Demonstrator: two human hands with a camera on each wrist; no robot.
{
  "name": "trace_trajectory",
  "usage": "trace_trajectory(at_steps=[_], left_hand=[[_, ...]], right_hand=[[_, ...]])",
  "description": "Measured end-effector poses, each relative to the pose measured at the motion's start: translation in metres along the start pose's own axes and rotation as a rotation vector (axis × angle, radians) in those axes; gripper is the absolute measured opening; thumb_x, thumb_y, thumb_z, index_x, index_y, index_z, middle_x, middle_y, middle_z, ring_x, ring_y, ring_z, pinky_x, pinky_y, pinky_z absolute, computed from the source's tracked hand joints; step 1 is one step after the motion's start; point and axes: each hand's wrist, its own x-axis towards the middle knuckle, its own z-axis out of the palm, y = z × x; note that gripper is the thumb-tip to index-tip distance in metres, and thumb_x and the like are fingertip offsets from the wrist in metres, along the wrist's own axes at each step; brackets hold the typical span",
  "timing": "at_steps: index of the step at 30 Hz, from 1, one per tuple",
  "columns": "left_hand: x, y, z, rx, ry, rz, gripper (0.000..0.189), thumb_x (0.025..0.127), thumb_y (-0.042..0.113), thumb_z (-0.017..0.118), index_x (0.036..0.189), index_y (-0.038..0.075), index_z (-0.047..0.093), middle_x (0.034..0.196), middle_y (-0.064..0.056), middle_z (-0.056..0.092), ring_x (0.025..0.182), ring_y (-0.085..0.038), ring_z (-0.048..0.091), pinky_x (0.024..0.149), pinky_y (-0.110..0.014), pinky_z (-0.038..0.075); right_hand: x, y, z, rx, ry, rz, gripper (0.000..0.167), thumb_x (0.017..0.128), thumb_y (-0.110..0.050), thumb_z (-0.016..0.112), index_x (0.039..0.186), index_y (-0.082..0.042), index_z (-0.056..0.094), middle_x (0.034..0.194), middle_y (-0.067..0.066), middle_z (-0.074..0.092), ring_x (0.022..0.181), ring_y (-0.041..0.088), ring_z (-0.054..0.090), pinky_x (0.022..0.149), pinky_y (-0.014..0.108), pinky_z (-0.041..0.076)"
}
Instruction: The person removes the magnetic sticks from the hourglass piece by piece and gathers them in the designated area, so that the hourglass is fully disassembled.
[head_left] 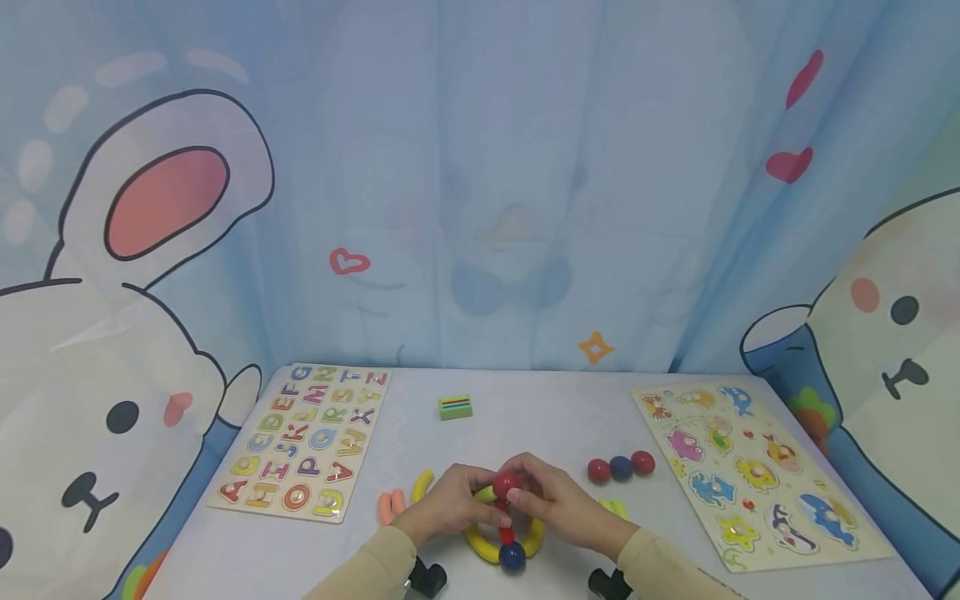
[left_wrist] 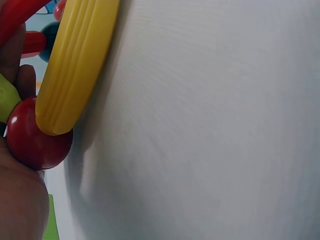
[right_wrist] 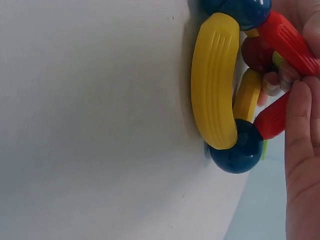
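Both hands hold a toy frame of magnetic rods and balls on the white table. My left hand grips a yellow-green rod, its thumb close to a red rod. The right hand pinches the red ball at the top between thumb and fingers. Curved yellow rods form a ring at the base, joined by blue balls. Red rods slope up from these toward my right fingers. Low in the ring, another red ball touches a yellow rod's end.
A letter puzzle board lies left, an animal puzzle board right. A small green box sits behind the hands. Red and blue balls stand in a row to the right. Pink rods and a yellow rod lie left.
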Motion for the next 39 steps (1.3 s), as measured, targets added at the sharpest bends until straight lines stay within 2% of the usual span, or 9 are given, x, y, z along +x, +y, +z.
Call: trace_trajectory(at_steps=[4, 7, 11, 15, 19, 23, 26, 33, 39], left_hand=[[0.001, -0.002, 0.000, -0.011, 0.004, 0.001, 0.036, 0.079, 0.014, 0.086, 0.112, 0.024, 0.077, 0.108, 0.013, 0.072, 0.118, -0.009, 0.056, 0.110, -0.056, 0.033], [0.001, -0.002, 0.000, -0.001, -0.003, -0.004, 0.037, 0.079, 0.015, 0.086, 0.113, 0.026, 0.077, 0.109, 0.014, 0.072, 0.117, -0.008, 0.056, 0.109, -0.055, 0.034], [0.000, 0.001, 0.000, 0.017, -0.017, -0.026, 0.038, 0.078, 0.019, 0.087, 0.112, 0.030, 0.076, 0.111, 0.015, 0.070, 0.113, -0.009, 0.056, 0.105, -0.052, 0.040], [0.000, 0.004, 0.000, 0.049, -0.002, -0.062, 0.037, 0.076, 0.021, 0.088, 0.108, 0.035, 0.076, 0.113, 0.016, 0.068, 0.115, -0.013, 0.056, 0.104, -0.052, 0.041], [-0.001, 0.007, 0.001, 0.094, 0.024, -0.092, 0.039, 0.073, 0.023, 0.090, 0.106, 0.038, 0.076, 0.116, 0.016, 0.066, 0.121, -0.019, 0.054, 0.105, -0.055, 0.040], [-0.003, 0.010, 0.002, 0.134, 0.041, -0.101, 0.040, 0.071, 0.025, 0.091, 0.104, 0.040, 0.075, 0.118, 0.015, 0.066, 0.124, -0.024, 0.053, 0.104, -0.055, 0.040], [-0.003, 0.010, 0.002, 0.144, 0.043, -0.106, 0.040, 0.071, 0.025, 0.091, 0.104, 0.040, 0.075, 0.118, 0.014, 0.066, 0.125, -0.024, 0.053, 0.104, -0.055, 0.041], [-0.003, 0.010, 0.001, 0.146, 0.040, -0.111, 0.040, 0.071, 0.025, 0.091, 0.105, 0.040, 0.075, 0.119, 0.013, 0.066, 0.126, -0.026, 0.053, 0.104, -0.056, 0.041], [-0.001, 0.009, 0.003, 0.158, 0.040, -0.104, 0.039, 0.072, 0.027, 0.091, 0.104, 0.042, 0.074, 0.119, 0.016, 0.065, 0.127, -0.027, 0.052, 0.104, -0.057, 0.040]], right_hand=[[-0.002, -0.001, -0.001, 0.072, -0.009, 0.008, 0.030, 0.103, -0.033, 0.055, 0.127, -0.016, 0.050, 0.115, 0.001, 0.063, 0.106, 0.022, 0.061, 0.094, 0.032, 0.051], [-0.004, -0.004, -0.005, 0.112, 0.021, 0.033, 0.032, 0.103, -0.034, 0.055, 0.127, -0.013, 0.051, 0.118, 0.003, 0.063, 0.108, 0.022, 0.062, 0.095, 0.035, 0.052], [-0.009, -0.004, -0.021, 0.179, 0.111, 0.060, 0.040, 0.102, -0.033, 0.057, 0.132, -0.007, 0.050, 0.124, 0.014, 0.062, 0.110, 0.030, 0.063, 0.094, 0.039, 0.053], [-0.022, 0.005, -0.048, 0.215, 0.226, 0.083, 0.044, 0.102, -0.032, 0.058, 0.138, -0.010, 0.046, 0.129, 0.023, 0.056, 0.113, 0.041, 0.060, 0.094, 0.042, 0.054], [-0.041, 0.023, -0.078, 0.192, 0.372, 0.190, 0.048, 0.098, -0.036, 0.064, 0.138, -0.016, 0.048, 0.133, 0.018, 0.055, 0.118, 0.038, 0.058, 0.097, 0.048, 0.051], [-0.062, 0.047, -0.108, 0.091, 0.451, 0.304, 0.066, 0.091, -0.046, 0.071, 0.143, -0.015, 0.044, 0.140, 0.016, 0.051, 0.125, 0.035, 0.052, 0.100, 0.052, 0.047], [-0.075, 0.064, -0.125, -0.024, 0.472, 0.339, 0.073, 0.091, -0.046, 0.070, 0.147, -0.011, 0.041, 0.143, 0.019, 0.047, 0.129, 0.038, 0.046, 0.100, 0.054, 0.047], [-0.090, 0.099, -0.146, -0.290, 0.521, 0.394, 0.062, 0.095, -0.025, 0.070, 0.146, -0.002, 0.043, 0.137, 0.027, 0.050, 0.115, 0.040, 0.053, 0.088, 0.048, 0.054], [-0.089, 0.115, -0.148, -0.378, 0.482, 0.458, 0.058, 0.092, -0.022, 0.073, 0.142, -0.003, 0.050, 0.126, 0.021, 0.057, 0.100, 0.030, 0.057, 0.081, 0.042, 0.055]])
